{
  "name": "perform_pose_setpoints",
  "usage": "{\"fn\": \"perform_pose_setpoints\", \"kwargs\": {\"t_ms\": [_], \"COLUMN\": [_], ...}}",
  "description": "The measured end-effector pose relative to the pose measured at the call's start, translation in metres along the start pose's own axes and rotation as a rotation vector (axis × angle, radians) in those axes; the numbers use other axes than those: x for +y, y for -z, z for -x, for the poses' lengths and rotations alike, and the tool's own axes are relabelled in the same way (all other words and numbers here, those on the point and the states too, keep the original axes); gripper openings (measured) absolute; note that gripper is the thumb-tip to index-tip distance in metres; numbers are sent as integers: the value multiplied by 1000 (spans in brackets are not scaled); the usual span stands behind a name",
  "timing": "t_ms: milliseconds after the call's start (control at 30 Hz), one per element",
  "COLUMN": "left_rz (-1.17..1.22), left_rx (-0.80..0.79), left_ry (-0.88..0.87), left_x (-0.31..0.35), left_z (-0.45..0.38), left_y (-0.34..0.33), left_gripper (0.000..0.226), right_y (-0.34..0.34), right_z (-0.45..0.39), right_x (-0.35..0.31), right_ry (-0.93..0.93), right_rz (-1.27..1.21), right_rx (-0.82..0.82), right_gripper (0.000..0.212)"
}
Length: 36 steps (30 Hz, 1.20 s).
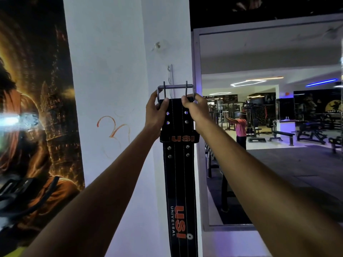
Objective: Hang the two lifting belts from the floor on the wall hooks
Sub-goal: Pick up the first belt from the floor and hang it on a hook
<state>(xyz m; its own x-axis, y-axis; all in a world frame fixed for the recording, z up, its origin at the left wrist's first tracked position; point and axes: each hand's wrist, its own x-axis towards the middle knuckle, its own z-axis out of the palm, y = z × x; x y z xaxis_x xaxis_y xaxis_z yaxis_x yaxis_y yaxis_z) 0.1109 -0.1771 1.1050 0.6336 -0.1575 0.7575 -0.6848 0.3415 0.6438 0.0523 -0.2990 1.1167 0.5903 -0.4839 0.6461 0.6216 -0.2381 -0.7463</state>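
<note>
So I had the belt up against the white pillar, hanging straight down. Left hand pinched the left side of its metal buckle; right hand gripped the right side. Hook rail sat just behind the buckle, mirror right of the pillar.

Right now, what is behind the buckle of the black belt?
Behind the buckle of the black belt a thin metal hook strip runs down the white wall. Its lower hooks are covered by the buckle and both hands: left hand, right hand.
</note>
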Motion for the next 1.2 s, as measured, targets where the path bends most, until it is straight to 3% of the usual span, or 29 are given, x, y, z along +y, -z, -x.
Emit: {"fn": "perform_pose_setpoints", "kwargs": {"t_ms": [200, 333, 433, 533, 667, 867, 1033, 1200], "left_rz": [-87, -39, -33, -55, -88, -380, -226, -307], "left_rx": [-166, -26, -103, -197, -209, -398, -323, -449], "left_ry": [35, 80, 152, 251, 338, 371, 401, 448], "left_x": [-27, -46, -67, -101, -141, -182, -165, -185], "left_z": [37, 60, 85, 119, 157, 194, 166, 193], "left_y": [32, 40, 48, 61, 69, 85, 79, 85], "left_gripper": [27, 23, 11, 22, 19, 26, 22, 23], "right_y": [-8, -15, -16, -14, -15, -14, -18, -17], "right_z": [2, 11, 16, 15, 17, 24, 28, 28], "right_x": [-10, 3, 14, 18, 24, 41, 43, 37], "right_ry": [-22, -42, -69, -81, -78, -113, -102, -72], "right_rz": [-77, -79, -78, -98, -90, -62, -60, -67], "right_rx": [82, 90, 115, 115, 122, 102, 91, 87], "right_gripper": [9, 9, 5, 5, 4, 6, 13, 15]}}
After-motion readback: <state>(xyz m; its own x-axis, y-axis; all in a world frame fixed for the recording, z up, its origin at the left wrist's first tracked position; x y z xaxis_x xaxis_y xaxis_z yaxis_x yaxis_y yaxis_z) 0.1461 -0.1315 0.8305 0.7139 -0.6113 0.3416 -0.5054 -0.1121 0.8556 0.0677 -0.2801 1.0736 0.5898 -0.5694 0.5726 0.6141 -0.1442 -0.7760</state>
